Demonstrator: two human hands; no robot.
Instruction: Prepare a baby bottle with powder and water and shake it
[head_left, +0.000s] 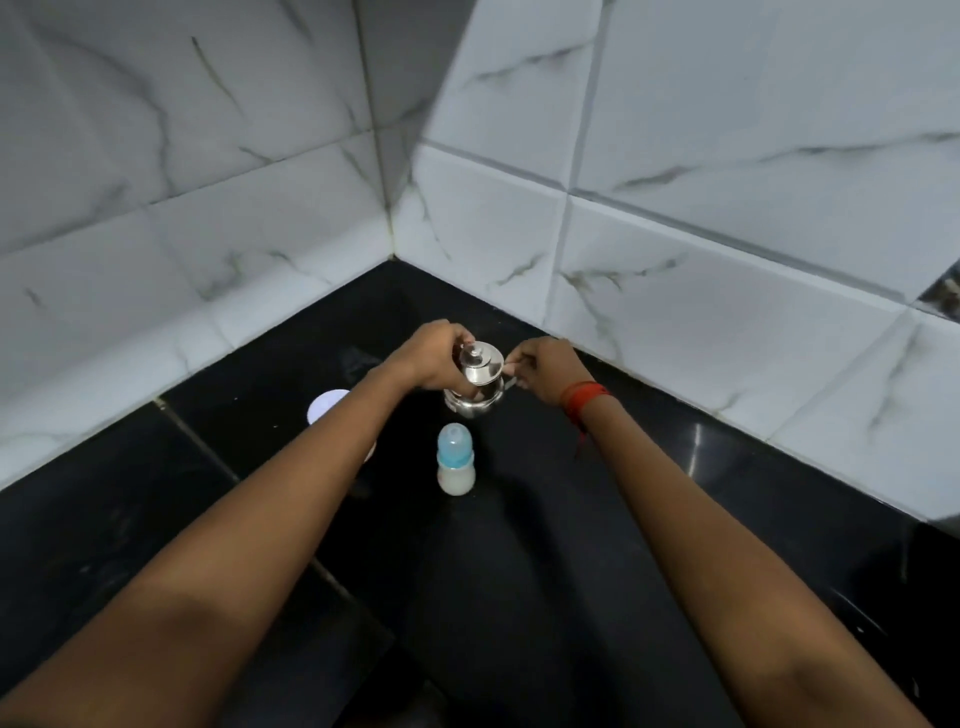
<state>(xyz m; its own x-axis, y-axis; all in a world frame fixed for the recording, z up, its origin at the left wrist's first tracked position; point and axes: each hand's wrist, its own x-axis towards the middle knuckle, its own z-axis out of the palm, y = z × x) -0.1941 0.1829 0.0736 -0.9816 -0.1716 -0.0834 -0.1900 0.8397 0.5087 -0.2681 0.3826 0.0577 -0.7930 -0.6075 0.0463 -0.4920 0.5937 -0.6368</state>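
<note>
A small baby bottle (456, 465) stands upright on the black countertop (571, 545), capped with a blue teat cover and holding milky white liquid. Just beyond it sits a shiny steel container (475, 400) with a knobbed lid (477, 362). My left hand (434, 358) wraps around the lid and the container's left side. My right hand (545, 371) is at the container's right side, its fingers pinched on a thin steel handle or spoon (511, 376); which one it is cannot be told.
A white round object (327, 405) lies on the counter to the left, partly hidden by my left forearm. White marble-patterned wall tiles (675, 208) form a corner right behind the container. A red thread band (584, 397) circles my right wrist.
</note>
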